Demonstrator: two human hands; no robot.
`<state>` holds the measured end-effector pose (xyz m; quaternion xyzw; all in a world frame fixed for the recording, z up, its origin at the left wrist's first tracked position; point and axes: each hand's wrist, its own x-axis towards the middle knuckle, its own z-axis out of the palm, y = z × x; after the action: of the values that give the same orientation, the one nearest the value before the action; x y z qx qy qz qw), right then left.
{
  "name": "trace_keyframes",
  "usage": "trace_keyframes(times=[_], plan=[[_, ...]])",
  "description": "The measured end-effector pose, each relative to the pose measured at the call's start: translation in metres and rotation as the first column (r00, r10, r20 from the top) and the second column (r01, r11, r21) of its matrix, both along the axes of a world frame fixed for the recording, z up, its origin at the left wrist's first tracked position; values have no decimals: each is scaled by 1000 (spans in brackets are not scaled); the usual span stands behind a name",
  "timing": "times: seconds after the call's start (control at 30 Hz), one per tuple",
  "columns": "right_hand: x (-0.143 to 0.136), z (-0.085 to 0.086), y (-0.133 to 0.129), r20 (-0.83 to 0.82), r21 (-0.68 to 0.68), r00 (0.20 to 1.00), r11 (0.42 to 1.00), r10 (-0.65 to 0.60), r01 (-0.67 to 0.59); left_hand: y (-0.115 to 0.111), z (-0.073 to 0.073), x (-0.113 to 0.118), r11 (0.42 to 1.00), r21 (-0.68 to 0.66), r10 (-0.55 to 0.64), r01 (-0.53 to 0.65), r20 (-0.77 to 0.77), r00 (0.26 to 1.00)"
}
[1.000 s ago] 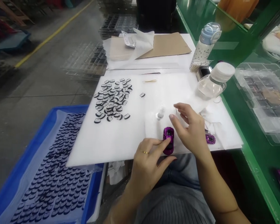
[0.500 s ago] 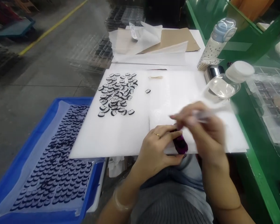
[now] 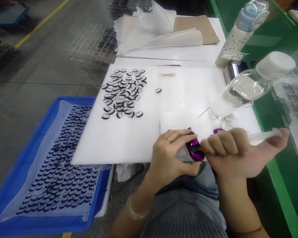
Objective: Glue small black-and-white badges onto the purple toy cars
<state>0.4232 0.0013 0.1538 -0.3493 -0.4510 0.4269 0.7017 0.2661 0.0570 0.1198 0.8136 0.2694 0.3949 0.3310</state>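
Note:
My left hand grips a small glossy purple part with a dark recess at the front edge of the white foam board. Wrapped round a translucent syringe is my right hand, its thumb at the plunger end. The syringe tip is mostly hidden by the fingers, close beside the purple part; contact cannot be made out. Behind the right hand shows a bit of another purple item. One small black-edged piece lies apart from a loose cluster of similar pieces.
A clear bottle with a white cap stands at the right, near a dotted drinking bottle and cotton swabs. Thin sticks lie farther back. At the lower left, a blue tray carries rows of dark pieces.
My right hand has gone from a pinch above the purple part to a fist round the syringe, lower and farther right. My left hand keeps its hold. The view has shifted slightly.

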Motion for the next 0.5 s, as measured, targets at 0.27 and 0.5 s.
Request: trace_keyframes(times=[0.27,0.5], plan=[[-2,0,4,-157,79,976,987,148,-137,0,-1,-1,1000,14,10,-10,-4,1000],[-6,3,3,-322,54,924,979,205,-198,-1,0,1,1000,11,7,-7,-4,1000]])
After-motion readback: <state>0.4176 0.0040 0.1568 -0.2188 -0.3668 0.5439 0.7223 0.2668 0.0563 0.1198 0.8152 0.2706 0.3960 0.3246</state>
